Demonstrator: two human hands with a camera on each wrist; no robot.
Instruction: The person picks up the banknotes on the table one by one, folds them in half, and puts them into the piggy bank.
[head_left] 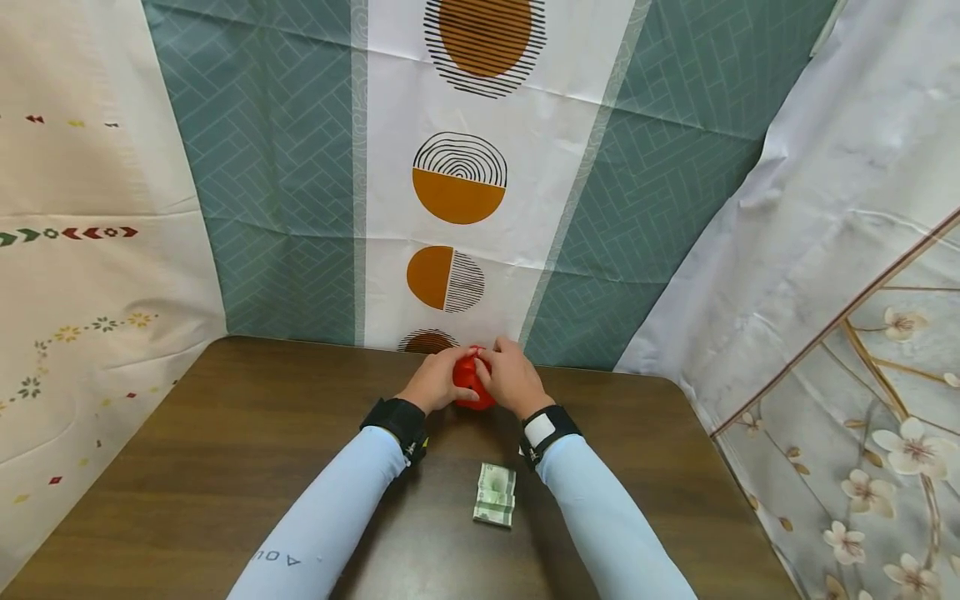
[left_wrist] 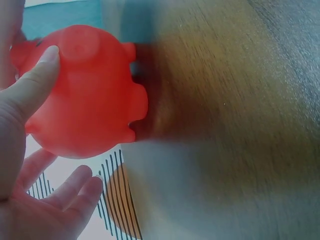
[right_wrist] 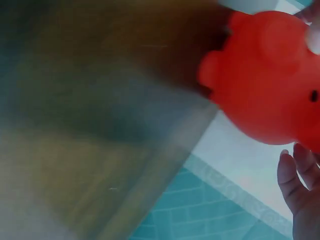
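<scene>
A red piggy bank (head_left: 468, 379) stands upright near the far edge of the table, held between both hands. My left hand (head_left: 437, 381) grips it from the left; in the left wrist view the thumb lies on the red body (left_wrist: 90, 100) while several fingers spread apart behind it. From the right, my right hand (head_left: 516, 381) holds it with the thumb at the front. The right wrist view shows the bank's round side (right_wrist: 265, 80) and a dark eye, with part of that hand cut off. Nearer to me, between the forearms, lies folded green paper money (head_left: 495, 496).
The brown wooden table (head_left: 262, 467) ends just behind the bank, where a patterned curtain (head_left: 292, 167) hangs. A cream cloth (head_left: 82, 250) borders the left side and a flowered white cloth (head_left: 825, 350) the right.
</scene>
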